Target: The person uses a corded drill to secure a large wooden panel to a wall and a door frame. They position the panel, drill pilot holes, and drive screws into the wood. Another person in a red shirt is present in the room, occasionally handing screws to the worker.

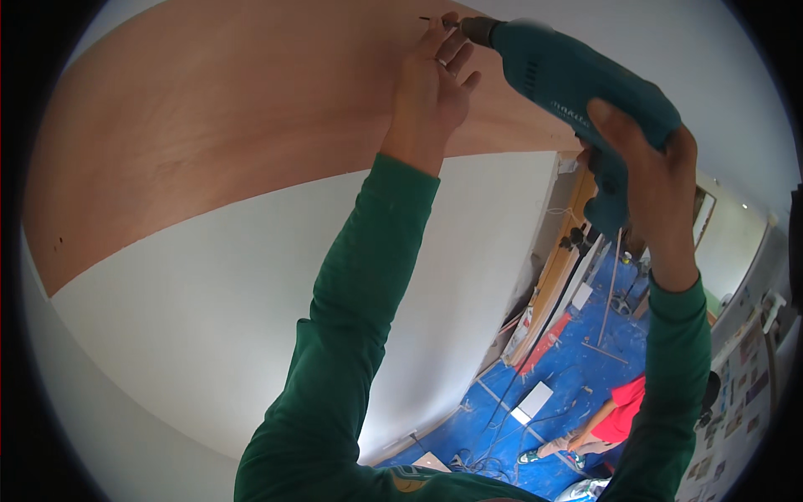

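Note:
My right hand (648, 180) grips a teal corded drill (569, 84), raised and aimed left toward the upper part of a salmon-coloured band (209, 92) on the wall. My left hand (431, 92) is raised beside the drill's chuck (478, 32), its fingertips bent round a thin dark item (425, 17) at the chuck's front, perhaps a screw or bit; too small to tell. Both arms are in green sleeves. The black cord hangs from the drill's handle toward the floor.
Below the band is a white wall (192, 318). Lower right, a blue-covered floor (485, 418) holds cables, pale boards (533, 400), wooden strips and tools. A co-worker in a red top (619, 414) is down there. A wooden doorframe (565, 234) stands behind the drill.

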`<state>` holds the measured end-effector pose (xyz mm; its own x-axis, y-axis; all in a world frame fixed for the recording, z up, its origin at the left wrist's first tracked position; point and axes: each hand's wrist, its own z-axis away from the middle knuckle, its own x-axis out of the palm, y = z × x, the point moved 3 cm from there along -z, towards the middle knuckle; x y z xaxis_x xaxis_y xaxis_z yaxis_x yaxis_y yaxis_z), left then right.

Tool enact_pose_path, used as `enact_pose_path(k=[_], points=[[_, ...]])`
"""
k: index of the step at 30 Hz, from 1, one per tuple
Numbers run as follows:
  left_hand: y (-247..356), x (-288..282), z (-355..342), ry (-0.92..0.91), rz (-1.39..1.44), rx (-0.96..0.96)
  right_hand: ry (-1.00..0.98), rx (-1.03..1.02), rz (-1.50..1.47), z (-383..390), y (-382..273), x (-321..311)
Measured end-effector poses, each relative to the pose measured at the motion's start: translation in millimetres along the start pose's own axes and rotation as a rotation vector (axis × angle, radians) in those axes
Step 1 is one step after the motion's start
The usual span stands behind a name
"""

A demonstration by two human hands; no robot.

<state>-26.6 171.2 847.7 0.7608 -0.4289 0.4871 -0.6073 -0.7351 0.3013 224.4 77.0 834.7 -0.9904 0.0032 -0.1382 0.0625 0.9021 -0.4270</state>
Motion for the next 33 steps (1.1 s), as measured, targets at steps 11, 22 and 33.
enact_pose_path(k=[11, 22, 33], points=[[12, 32, -42, 0.071, -0.03, -0.166, 0.046, 0.017, 0.063, -42, -14, -11], [11, 45, -36, 0.12, -0.013, -0.153, -0.026, 0.01, 0.162, -48, -16, -18], [6, 22, -17, 0.047, 0.017, -0.022, -0.072, 0.008, 0.192, -65, -31, -7]])
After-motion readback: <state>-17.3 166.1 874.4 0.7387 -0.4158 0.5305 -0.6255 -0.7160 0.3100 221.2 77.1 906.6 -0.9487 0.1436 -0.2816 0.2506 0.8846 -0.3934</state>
